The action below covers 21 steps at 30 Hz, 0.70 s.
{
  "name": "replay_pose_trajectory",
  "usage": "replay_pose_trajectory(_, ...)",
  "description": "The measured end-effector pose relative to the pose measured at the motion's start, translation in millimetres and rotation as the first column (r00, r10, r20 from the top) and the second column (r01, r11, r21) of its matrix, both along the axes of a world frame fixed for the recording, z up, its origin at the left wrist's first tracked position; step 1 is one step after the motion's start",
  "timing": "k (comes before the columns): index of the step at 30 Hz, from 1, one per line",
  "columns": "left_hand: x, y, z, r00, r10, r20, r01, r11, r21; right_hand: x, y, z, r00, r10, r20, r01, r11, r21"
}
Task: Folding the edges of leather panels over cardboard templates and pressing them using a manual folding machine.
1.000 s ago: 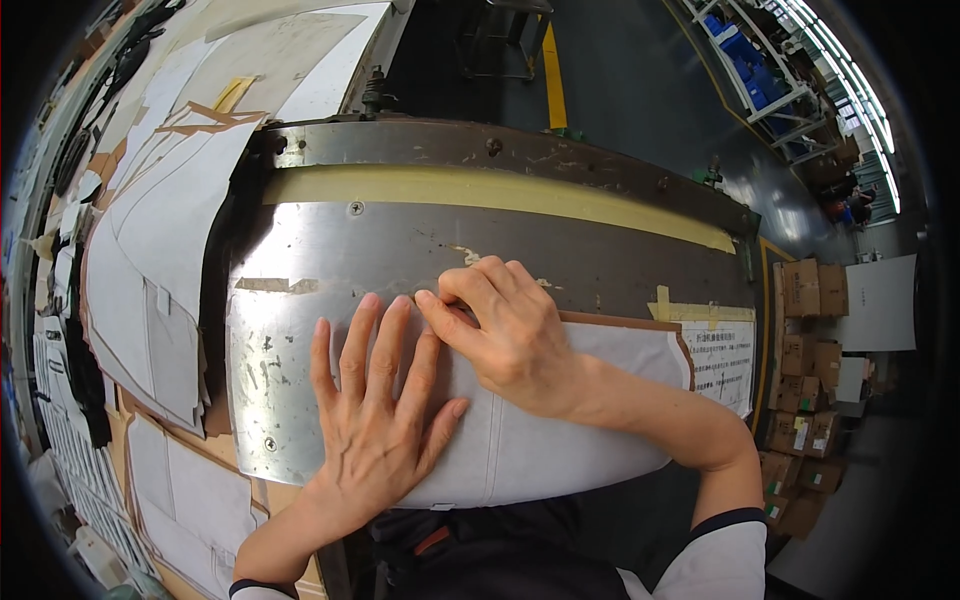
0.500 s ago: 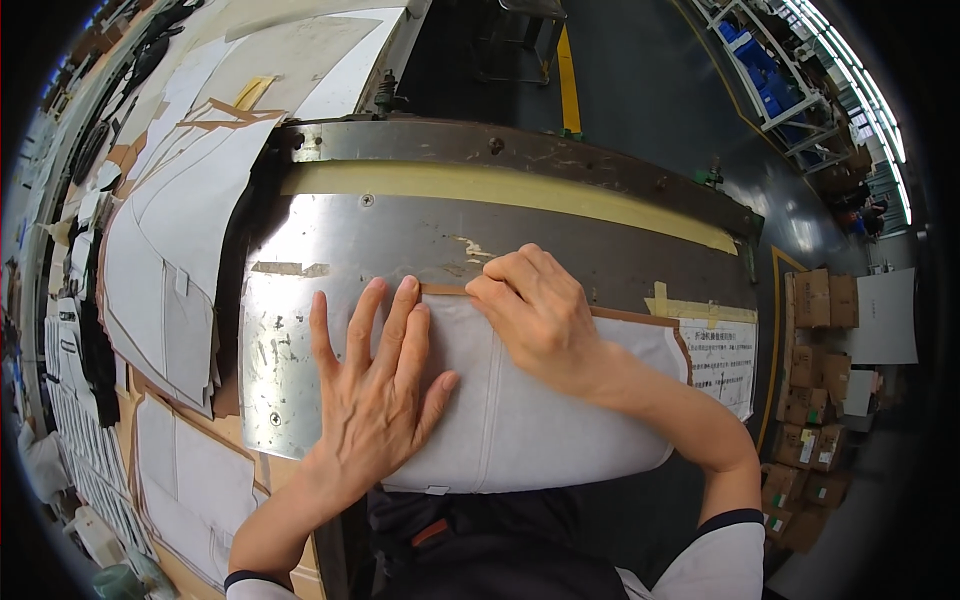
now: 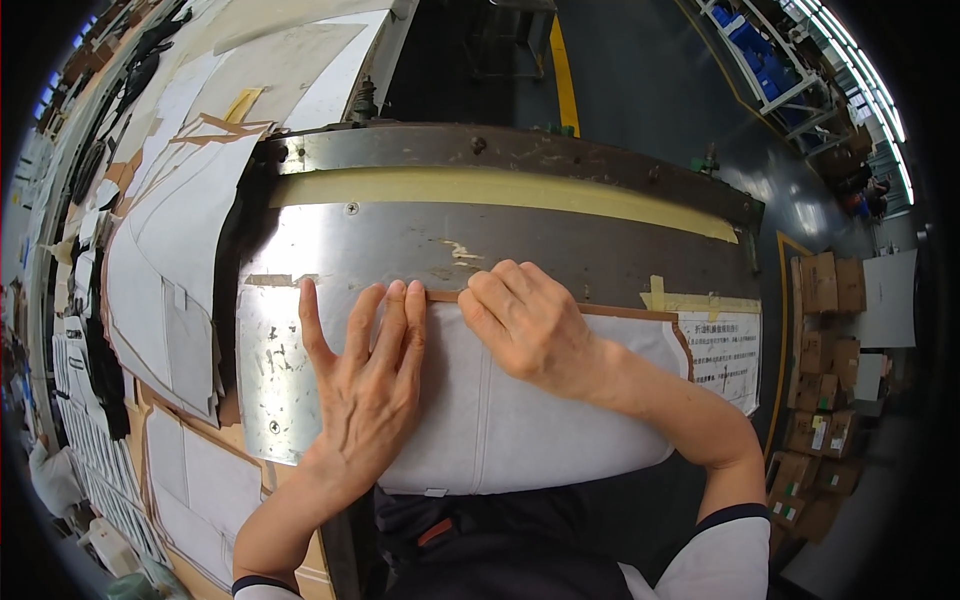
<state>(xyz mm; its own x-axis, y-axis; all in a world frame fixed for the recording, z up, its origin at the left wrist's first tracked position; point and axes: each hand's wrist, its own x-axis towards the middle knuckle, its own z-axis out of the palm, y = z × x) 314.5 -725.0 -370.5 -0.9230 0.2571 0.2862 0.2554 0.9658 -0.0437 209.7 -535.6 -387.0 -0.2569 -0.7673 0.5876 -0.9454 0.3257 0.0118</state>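
Note:
A light grey sheet-material panel (image 3: pixel 560 430) with a stitched seam down it lies over the near edge of a metal work plate (image 3: pixel 360 240). A brown strip (image 3: pixel 632 314) runs along its far edge. My left hand (image 3: pixel 372 385) rests on the panel's left part, fingers stretched toward the far edge and the thumb hidden beneath. My right hand (image 3: pixel 535 325) is closed at the brown strip, right of the left fingertips, fingers curled and pressed on that edge. Its fingertips are mostly hidden, so the exact grip is hard to see.
Stacked grey panels (image 3: pixel 165 300) with brown edges lie left of the plate, with more (image 3: pixel 200 470) below. A raised metal bar (image 3: pixel 420 150) crosses the plate's far side. A taped printed sheet (image 3: pixel 725 355) is at the right. Cardboard boxes (image 3: pixel 825 355) stand beyond.
My right hand has shifted slightly left along the brown strip, closer to my left fingertips. My left thumb has tucked in out of sight. The whole view has shifted a little.

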Motion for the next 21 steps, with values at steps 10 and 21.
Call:
replay_pose_trajectory(10, -0.3, 0.8, 10.5, 1.000, 0.005, 0.020, -0.004, 1.000, -0.024, 2.6, -4.5, 4.7, 1.000, 0.015, -0.025, -0.015, 1.000, -0.014)
replay_pose_trajectory(21, 0.1, 8.3, 12.6, 0.999, 0.008, 0.044, -0.005, 0.997, -0.076, 1.6, -4.2, 0.9, 0.999, 0.005, -0.053, -0.005, 1.000, -0.009)
